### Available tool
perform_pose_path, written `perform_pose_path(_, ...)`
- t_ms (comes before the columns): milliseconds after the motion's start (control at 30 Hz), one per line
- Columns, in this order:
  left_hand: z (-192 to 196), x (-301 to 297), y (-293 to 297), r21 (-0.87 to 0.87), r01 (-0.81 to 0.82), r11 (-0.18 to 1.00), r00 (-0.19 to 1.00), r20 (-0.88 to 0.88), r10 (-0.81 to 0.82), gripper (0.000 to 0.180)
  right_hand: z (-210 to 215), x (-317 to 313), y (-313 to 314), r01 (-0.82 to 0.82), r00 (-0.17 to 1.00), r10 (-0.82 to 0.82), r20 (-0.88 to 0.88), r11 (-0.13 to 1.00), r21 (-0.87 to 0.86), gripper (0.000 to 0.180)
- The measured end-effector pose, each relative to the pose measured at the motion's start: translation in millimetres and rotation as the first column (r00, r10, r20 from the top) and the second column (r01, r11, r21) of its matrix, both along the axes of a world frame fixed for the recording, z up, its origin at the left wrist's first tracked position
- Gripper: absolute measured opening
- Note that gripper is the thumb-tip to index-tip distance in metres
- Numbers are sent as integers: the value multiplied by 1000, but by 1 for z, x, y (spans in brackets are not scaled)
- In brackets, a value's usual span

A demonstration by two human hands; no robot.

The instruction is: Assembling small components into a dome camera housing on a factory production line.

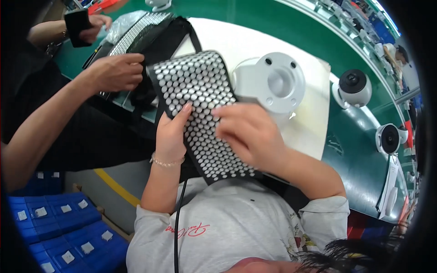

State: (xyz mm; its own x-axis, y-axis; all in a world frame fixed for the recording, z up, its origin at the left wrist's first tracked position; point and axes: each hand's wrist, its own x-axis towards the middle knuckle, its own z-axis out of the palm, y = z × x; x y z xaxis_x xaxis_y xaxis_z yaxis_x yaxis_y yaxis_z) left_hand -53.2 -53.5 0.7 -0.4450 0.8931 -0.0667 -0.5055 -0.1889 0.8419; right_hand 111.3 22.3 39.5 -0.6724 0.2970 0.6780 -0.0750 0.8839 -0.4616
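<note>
A black tray [195, 86] packed with several small round silver parts is held tilted above the bench edge, close to my chest. My left hand [170, 134], with a thin bracelet at the wrist, grips the tray's left edge, thumb on the top face. My right hand [248, 132] lies over the tray's right side with bent fingers pressing on the silver parts. Just beyond the tray, a white round camera base [273, 82] stands on a white sheet [314, 123].
At the left, another person's hand [114, 73] rests on a second studded black tray [141, 27]; their other hand [93, 22] holds a small black object. Two white dome cameras [353, 86] [389, 139] stand on the green bench [355, 159]. Blue bins [59, 227] sit lower left.
</note>
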Motion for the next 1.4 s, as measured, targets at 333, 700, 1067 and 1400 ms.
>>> perform_pose_path(333, -15, -3, -1, 0, -52, 999, 999, -1, 52, 23, 25, 79, 52, 364, 914, -405, -32, 853, -375, 8)
perform_pose_path(700, -28, -8, 1, 30, 20, 999, 999, 26, -21, 27, 17, 84, 46, 346, 937, -306, 170, 878, -329, 9)
perform_pose_path(1067, -26, -6, 1, -4, 25, 1000, 999, 43, -25, 26, -2, 92, 60, 296, 942, -317, 108, 939, 175, 21)
perform_pose_path(1400, -26, -7, 3, 1, 16, 1000, 999, 46, -16, 27, -14, 94, 65, 363, 905, -422, -47, 712, 600, 28)
